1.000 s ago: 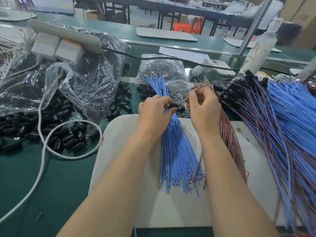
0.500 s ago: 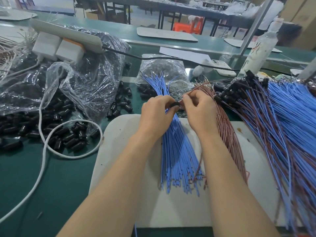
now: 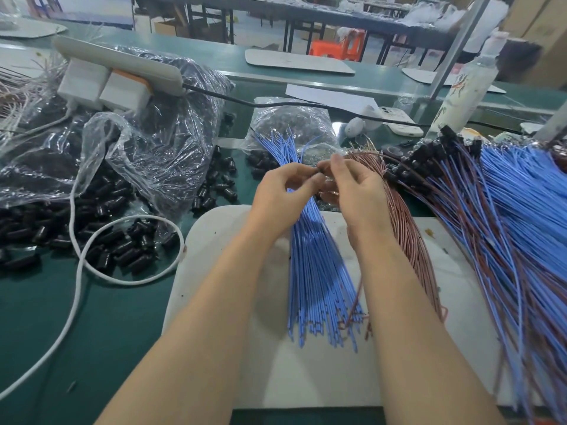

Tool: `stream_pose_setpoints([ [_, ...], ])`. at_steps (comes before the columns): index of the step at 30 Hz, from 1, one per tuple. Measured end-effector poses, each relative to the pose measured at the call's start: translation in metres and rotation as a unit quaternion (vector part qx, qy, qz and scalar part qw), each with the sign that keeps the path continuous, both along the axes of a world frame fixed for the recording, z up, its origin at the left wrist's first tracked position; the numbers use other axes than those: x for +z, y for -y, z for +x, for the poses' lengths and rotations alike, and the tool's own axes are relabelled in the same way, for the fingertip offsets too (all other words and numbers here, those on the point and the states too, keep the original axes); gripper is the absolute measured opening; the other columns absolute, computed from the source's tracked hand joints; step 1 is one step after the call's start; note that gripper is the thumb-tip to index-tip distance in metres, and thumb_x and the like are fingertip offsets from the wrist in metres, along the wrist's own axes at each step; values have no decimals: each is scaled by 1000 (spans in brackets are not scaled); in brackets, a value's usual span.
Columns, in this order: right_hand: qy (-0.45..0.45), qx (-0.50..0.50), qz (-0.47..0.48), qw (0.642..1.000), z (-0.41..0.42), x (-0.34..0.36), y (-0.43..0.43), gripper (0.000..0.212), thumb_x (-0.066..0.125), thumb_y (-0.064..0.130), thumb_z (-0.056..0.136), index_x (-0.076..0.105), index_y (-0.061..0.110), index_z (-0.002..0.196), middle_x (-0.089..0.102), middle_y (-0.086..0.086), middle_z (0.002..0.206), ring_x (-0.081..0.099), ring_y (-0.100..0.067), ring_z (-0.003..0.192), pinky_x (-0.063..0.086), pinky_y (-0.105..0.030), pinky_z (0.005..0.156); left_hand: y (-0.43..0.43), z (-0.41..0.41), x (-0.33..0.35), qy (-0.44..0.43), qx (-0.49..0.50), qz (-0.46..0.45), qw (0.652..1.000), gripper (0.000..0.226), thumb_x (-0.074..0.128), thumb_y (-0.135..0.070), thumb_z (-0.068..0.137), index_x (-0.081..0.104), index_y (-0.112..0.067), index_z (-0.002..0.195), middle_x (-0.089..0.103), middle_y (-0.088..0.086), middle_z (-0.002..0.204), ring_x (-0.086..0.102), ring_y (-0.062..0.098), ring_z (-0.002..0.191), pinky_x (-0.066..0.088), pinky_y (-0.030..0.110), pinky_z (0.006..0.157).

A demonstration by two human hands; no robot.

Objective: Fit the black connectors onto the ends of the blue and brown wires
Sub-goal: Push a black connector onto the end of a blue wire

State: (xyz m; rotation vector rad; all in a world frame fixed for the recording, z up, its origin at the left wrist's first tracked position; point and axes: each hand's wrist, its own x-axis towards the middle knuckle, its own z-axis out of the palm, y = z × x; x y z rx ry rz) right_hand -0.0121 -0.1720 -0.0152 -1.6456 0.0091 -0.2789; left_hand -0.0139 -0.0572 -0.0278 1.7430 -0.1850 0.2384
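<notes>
pinching a black connector (image 3: 317,171), left hand (image 3: 280,199) meets right hand (image 3: 360,194), grip unclear, over mat (image 3: 214,231) edge.

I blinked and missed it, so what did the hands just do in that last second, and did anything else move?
The right hand moved left until its fingertips met the left hand, closing the gap over the black connector pinched there. Blur hides whether a wire is seated. The blue wires, brown wires and loose connectors stayed put.

Centre: wire bundle (image 3: 316,271) on board (image 3: 306,378) | left: loose connectors (image 3: 129,253) on bench (image 3: 46,317), bag (image 3: 159,139) behind them | right: fitted wires (image 3: 515,228) beside board, bottle (image 3: 466,93) behind them
</notes>
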Motion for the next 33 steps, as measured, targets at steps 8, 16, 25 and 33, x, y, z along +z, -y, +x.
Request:
stream_pose_setpoints([
  [8,9,18,-94,995,-5,3,-1,19,57,23,94,67,14,80,68,2,71,62,-3,62,51,-21,61,-10,5,4,-135,-28,-239,961,12,62,-20,91,70,-14,83,66,0,77,57,11,76,43,17,70],
  [16,52,3,-191,980,-7,2,-7,17,66,22,88,72,6,90,72,-5,79,68,-17,75,55,-42,79,-10,3,3,-153,-25,-213,965,10,64,-25,89,69,-20,82,63,-13,67,48,1,62,34,19,60],
  [25,62,-5,-249,967,-7,0,-7,17,65,23,89,71,7,86,71,-4,76,67,-17,74,53,-38,78,-8,7,-2,-166,-30,-233,958,15,67,-23,87,70,-23,73,66,-11,71,48,4,65,38,20,70],
  [33,11,8,-189,982,-4,-3,-10,18,60,21,91,66,10,79,69,-5,75,62,-18,70,53,-42,77,-7,9,-2,-160,-39,-257,952,13,62,-19,90,69,-17,79,66,-7,67,55,5,61,40,20,67],
])
